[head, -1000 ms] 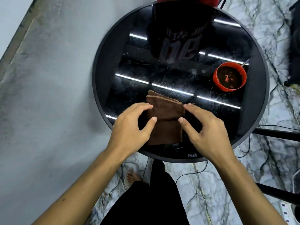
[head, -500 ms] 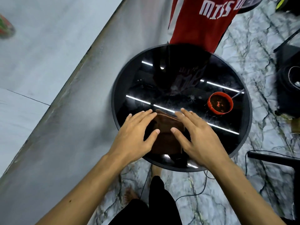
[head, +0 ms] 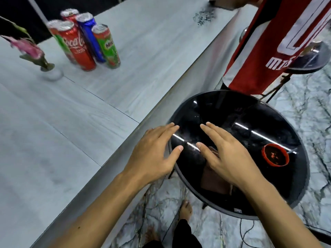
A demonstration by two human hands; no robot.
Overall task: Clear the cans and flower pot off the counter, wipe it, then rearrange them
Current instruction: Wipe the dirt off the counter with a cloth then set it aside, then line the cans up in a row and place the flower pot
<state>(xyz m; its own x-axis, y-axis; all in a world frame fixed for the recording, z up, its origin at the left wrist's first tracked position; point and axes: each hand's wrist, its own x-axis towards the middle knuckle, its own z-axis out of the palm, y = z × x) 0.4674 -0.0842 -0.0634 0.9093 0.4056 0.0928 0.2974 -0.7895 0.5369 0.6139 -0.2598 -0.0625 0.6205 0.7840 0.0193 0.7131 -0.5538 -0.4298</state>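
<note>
Several cans stand bunched at the far left of the grey counter (head: 111, 72): a red Coca-Cola can (head: 77, 46), a blue can (head: 89, 34), a green Milo can (head: 106, 46), others behind. Left of them is a small white flower pot (head: 52, 73) with a pink flower. A folded brown cloth (head: 215, 181) lies on the round black glass table (head: 297, 190), mostly under my right hand (head: 229, 154). My left hand (head: 154, 154) hovers at the table's left rim. Both hands are empty with fingers spread.
A red bowl (head: 275, 154) with dark contents sits on the table's right side. A person in a red jersey (head: 279, 42) stands behind the table, beside a second small round table (head: 311, 59). Marble floor, cables and my bare foot (head: 186, 210) lie below.
The view has swung up and left, bringing the counter, cans and flower pot into sight. Both hands have lifted off the brown cloth, which stays on the black table.
</note>
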